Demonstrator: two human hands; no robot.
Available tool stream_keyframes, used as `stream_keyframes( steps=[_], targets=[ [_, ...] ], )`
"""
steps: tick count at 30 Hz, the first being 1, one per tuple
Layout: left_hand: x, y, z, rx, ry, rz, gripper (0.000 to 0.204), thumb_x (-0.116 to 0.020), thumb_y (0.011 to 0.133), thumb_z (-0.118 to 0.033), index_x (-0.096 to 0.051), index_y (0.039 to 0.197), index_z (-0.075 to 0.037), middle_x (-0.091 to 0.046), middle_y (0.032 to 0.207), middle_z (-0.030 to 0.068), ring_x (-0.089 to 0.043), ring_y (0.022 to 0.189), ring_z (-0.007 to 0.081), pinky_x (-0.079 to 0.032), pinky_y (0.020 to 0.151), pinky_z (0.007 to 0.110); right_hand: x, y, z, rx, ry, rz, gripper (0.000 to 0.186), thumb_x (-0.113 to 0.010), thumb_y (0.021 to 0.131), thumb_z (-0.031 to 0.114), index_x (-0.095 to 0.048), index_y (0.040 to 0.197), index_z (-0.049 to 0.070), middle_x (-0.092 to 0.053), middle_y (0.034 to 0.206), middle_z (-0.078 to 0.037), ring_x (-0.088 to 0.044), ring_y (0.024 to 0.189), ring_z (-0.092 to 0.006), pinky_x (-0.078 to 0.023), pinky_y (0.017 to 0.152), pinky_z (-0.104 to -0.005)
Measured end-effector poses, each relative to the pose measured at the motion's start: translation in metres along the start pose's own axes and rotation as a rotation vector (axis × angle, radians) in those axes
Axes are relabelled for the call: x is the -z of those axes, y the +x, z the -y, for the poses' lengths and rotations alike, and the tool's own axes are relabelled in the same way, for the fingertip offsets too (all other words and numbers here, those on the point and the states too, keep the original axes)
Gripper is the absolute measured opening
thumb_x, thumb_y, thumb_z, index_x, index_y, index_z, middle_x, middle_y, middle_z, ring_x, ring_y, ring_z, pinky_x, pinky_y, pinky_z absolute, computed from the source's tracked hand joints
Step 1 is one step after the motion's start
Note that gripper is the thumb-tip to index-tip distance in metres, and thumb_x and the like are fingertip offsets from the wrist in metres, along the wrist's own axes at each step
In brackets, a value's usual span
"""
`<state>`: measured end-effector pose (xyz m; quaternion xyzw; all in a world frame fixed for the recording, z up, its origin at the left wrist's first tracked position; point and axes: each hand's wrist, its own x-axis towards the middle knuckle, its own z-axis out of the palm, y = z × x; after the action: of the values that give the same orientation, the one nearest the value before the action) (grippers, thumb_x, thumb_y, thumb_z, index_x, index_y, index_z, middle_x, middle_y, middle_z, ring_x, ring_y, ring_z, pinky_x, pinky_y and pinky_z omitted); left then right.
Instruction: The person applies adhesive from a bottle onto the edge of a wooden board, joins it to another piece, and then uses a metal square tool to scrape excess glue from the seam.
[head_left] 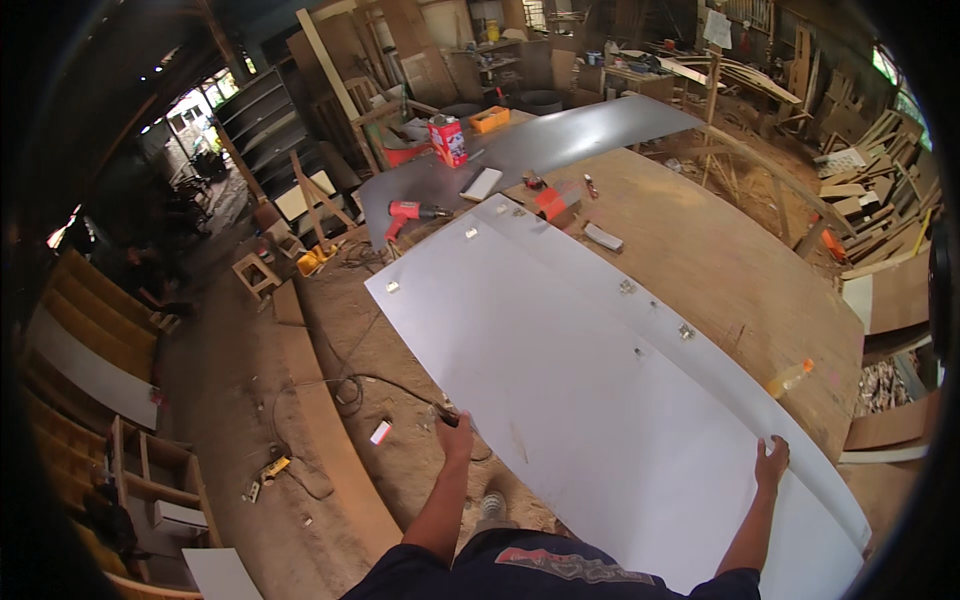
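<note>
A long white laminated panel [560, 360] lies across a big wooden worktable [720, 270], with several small metal hinges along its right side. My left hand [457, 432] grips the panel's near-left edge, where it overhangs the floor. On the panel's near-right part my right hand [771, 463] rests flat, fingers spread. A second white strip [700, 370] lies under the panel's right edge.
A red cordless drill [410, 213], a red-and-white can [448, 140], an orange tool [552, 200] and a white block [603, 237] lie at the far end on a grey sheet [560, 140]. Cables trail over the dusty floor [330, 390]. Shelves and stacked wood surround the room.
</note>
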<state>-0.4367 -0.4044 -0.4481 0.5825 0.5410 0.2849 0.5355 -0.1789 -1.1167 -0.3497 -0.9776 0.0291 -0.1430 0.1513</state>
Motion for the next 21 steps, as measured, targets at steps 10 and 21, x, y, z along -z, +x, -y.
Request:
stream_keyframes(
  steps=[10,21],
  targets=[
    [-0.008,-0.020,-0.022,0.117,-0.037,0.010,0.031,-0.077,0.094,-0.018,-0.057,0.106,0.002,-0.066,0.094,0.0112,-0.066,0.078,0.0199,-0.057,0.066,0.035,-0.044,0.035,-0.022,0.073,-0.101,0.019,0.045,-0.068,0.101,0.031,-0.061,0.071,-0.001,-0.063,0.077,-0.018,-0.060,0.078,-0.0376,-0.047,0.072,-0.0508],
    [-0.013,-0.002,-0.001,0.209,-0.089,0.151,0.029,-0.075,0.096,-0.017,-0.054,0.108,-0.001,-0.066,0.091,0.0094,-0.063,0.071,0.0171,-0.056,0.057,0.033,-0.037,0.038,-0.024,-0.033,-0.053,0.088,0.055,-0.063,0.102,0.045,-0.063,0.072,-0.001,-0.066,0.078,-0.024,-0.064,0.076,-0.0431,-0.048,0.069,-0.0535]
  ],
)
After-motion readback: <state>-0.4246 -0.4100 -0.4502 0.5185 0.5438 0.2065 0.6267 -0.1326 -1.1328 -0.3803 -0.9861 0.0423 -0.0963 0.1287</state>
